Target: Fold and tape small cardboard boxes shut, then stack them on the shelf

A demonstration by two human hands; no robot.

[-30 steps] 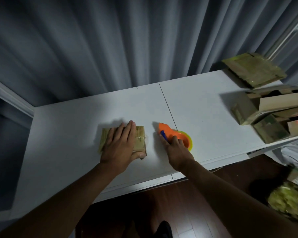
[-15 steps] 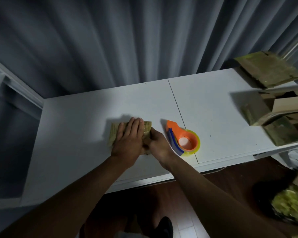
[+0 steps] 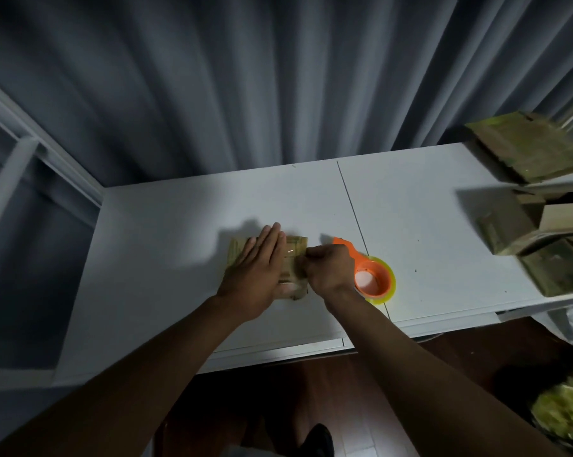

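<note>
Both forearms [image 3: 140,367] are bare, sleeveless; a dark shoe [image 3: 318,440] shows below.

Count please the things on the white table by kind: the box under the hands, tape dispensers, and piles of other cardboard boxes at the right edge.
Small cardboard box under the left hand and right hand: 1
Orange tape dispenser: 1
Pile of cardboard boxes, too jumbled to count singly: 1
Total: 3
</note>
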